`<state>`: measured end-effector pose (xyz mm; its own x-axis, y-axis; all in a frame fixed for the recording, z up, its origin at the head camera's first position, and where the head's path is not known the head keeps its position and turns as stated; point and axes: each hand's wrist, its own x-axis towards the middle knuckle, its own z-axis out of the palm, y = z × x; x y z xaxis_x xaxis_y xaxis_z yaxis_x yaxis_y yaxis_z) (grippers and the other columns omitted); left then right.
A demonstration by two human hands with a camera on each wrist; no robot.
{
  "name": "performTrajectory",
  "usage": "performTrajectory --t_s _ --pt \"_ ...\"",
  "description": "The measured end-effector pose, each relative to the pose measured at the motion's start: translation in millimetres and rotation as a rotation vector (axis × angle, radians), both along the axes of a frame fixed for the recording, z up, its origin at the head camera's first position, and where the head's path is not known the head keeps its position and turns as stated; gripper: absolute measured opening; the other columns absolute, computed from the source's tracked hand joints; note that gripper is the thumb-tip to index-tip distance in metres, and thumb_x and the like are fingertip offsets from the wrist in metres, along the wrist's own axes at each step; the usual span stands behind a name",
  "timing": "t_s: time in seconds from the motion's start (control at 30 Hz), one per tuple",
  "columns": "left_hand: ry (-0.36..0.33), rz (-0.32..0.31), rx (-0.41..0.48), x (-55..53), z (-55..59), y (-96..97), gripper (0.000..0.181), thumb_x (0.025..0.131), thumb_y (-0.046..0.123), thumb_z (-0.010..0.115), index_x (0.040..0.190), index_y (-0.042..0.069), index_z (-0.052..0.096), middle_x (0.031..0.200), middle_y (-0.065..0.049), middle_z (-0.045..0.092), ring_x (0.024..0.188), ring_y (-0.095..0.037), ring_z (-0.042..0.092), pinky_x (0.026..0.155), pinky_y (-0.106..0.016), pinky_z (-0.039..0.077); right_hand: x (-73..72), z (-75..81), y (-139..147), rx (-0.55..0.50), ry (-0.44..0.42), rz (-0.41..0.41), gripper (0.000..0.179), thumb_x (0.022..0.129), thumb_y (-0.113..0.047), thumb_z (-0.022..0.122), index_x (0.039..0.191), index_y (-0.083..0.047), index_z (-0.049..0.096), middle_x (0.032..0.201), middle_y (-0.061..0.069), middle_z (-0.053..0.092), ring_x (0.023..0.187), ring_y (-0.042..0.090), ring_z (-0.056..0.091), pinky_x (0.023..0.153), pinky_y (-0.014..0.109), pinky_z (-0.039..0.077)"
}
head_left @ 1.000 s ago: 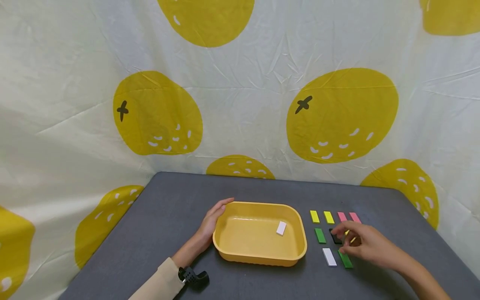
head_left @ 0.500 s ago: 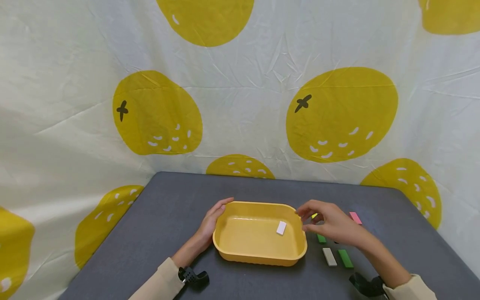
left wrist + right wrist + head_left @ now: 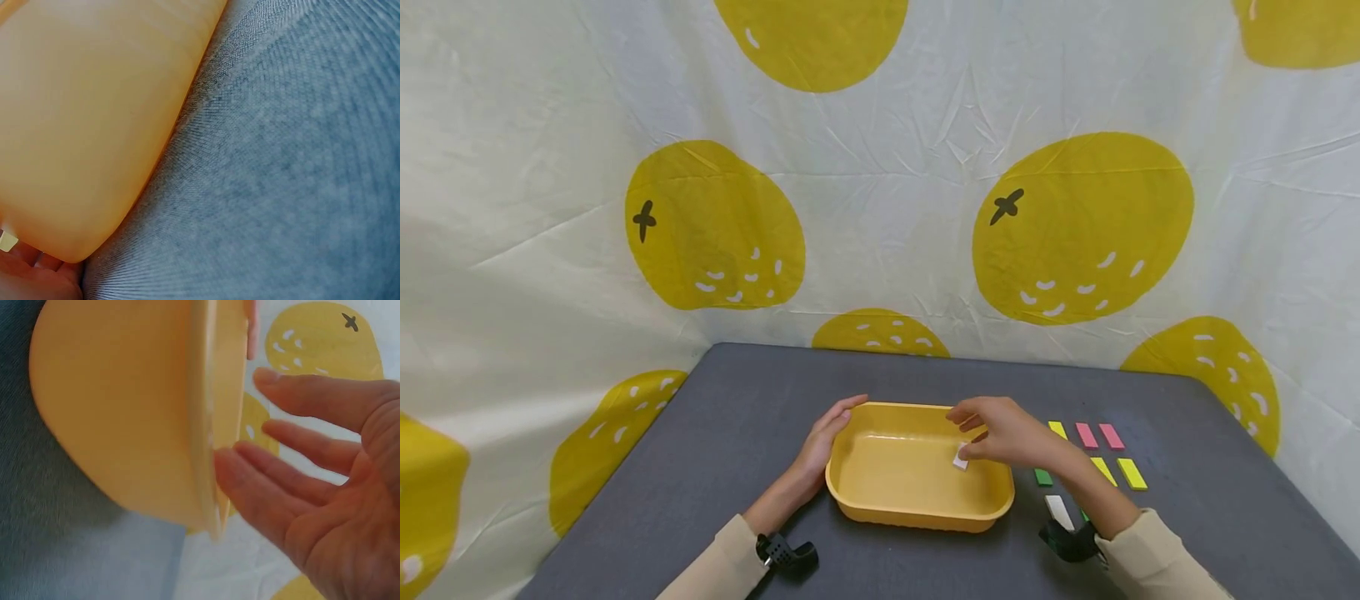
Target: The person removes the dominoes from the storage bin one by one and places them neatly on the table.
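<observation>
A yellow-orange plastic basin [image 3: 917,517] stands on the grey table. Against its left wall rests my left hand [image 3: 814,457], fingers extended along the side toward the far corner. Part of that hand [image 3: 37,281] also shows at the lower left of the left wrist view, against the basin wall [image 3: 94,119]. My right hand [image 3: 1000,433] hovers over the basin's right side. Its thumb tip overlaps a small white block [image 3: 960,462] lying inside. In the right wrist view, thumb and fingers are spread apart beside the rim [image 3: 203,412], with nothing visible between them.
Right of the basin lie small flat blocks: yellow [image 3: 1132,474], pink [image 3: 1112,436], green [image 3: 1042,477] and white [image 3: 1058,511]. My right forearm covers part of this group. A pale curtain with yellow fruit prints [image 3: 1082,225] hangs behind the table.
My right hand has travelled left from above the coloured blocks, across the basin's right rim, to over its inside. The left hand and basin have stayed put.
</observation>
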<state>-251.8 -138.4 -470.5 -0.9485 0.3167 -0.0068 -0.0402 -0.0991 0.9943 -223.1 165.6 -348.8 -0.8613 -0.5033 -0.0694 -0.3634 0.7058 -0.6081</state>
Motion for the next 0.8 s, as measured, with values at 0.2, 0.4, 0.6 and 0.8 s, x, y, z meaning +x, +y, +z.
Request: performTrajectory --t_s 0.2,0.4,0.6,0.8 --pt "0.005 0.014 -0.014 0.5 1.1 0.8 0.048 0.113 0.026 0.034 0.157 0.008 0.043 0.159 -0.013 0.045 0.141 -0.034 0.050 0.114 -0.047 0.045 -4.6 -7.6 -18 0.146 -0.008 -0.073 0.050 0.079 -0.010 0.086 0.125 0.002 0.069 0.120 0.018 0.073 0.109 0.034 0.069 0.093 0.048 0.059" --pt "-0.003 0.003 0.011 0.1 -0.5 1.3 0.050 0.113 0.032 0.036 0.157 0.009 0.043 0.159 -0.013 0.046 0.141 -0.033 0.050 0.115 -0.047 0.044 -6.3 -12.8 -27 0.240 -0.051 -0.118 0.059 0.075 -0.013 0.090 0.128 0.001 0.068 0.118 0.017 0.071 0.104 0.029 0.064 0.092 0.048 0.056" --pt "-0.004 0.004 0.012 -0.3 -0.6 1.3 0.048 0.113 0.031 0.036 0.156 0.011 0.045 0.160 -0.011 0.045 0.142 -0.033 0.049 0.118 -0.050 0.042 -7.0 -22.1 -28 0.251 -0.082 -0.110 0.062 0.073 -0.013 0.091 0.128 0.002 0.066 0.114 0.014 0.070 0.099 0.026 0.062 0.093 0.047 0.054" --pt "-0.011 0.001 0.010 -0.8 -0.4 1.4 0.048 0.113 0.030 0.035 0.156 0.012 0.045 0.159 -0.012 0.046 0.142 -0.033 0.049 0.117 -0.049 0.042 -8.9 -30.0 -31 0.219 -0.074 -0.065 0.061 0.070 -0.010 0.090 0.125 0.002 0.066 0.113 0.016 0.070 0.100 0.028 0.063 0.092 0.046 0.054"
